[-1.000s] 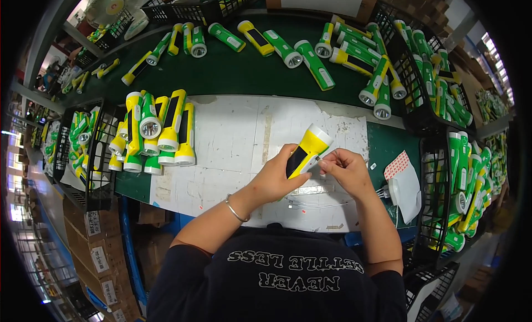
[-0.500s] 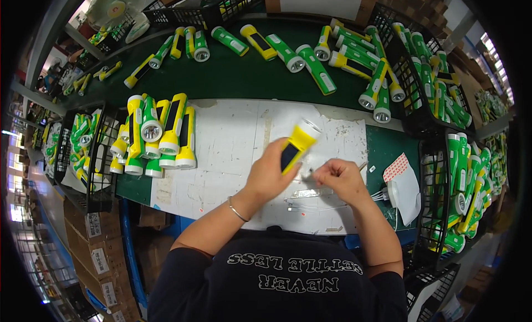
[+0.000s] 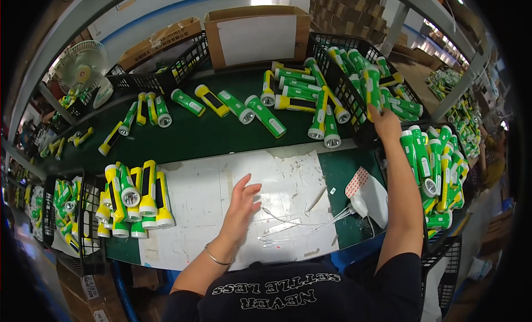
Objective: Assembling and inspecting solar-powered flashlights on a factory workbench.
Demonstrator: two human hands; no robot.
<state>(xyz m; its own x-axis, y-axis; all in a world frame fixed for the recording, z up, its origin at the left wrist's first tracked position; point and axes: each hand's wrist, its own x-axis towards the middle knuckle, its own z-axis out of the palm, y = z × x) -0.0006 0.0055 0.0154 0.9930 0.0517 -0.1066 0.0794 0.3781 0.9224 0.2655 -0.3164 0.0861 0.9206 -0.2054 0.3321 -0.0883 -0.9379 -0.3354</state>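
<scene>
Flashlight [image 3: 371,86] in green and yellow stood raised at the upper right of the frame, in line with a black lattice basket [image 3: 361,121] heaped with similar ones. The right hand [image 3: 386,121] had its fingers closed on the lower end, its forearm stretched up the right side; exactly where the thumb pressed was too small to make out. Whether the flashlight touched those in the basket could not be told from this angle.

With the hold so near one end, the upper part seemed apt to tip, so a firm wrist and good clearance over the basket's rim looked the careful way to handle it. Scuffing the casing against the crowded neighbours seemed the main risk, which called for a slow, light touch.

At the centre, the left hand [image 3: 241,204] was empty, fingers spread and loosely curled over the white work surface [image 3: 194,183], near the white cables [image 3: 302,233]. Keeping those fingers clear of the cables seemed wise, to avoid a snag. Further left in the frame, more flashlights [image 3: 133,194] lay piled together.
</scene>
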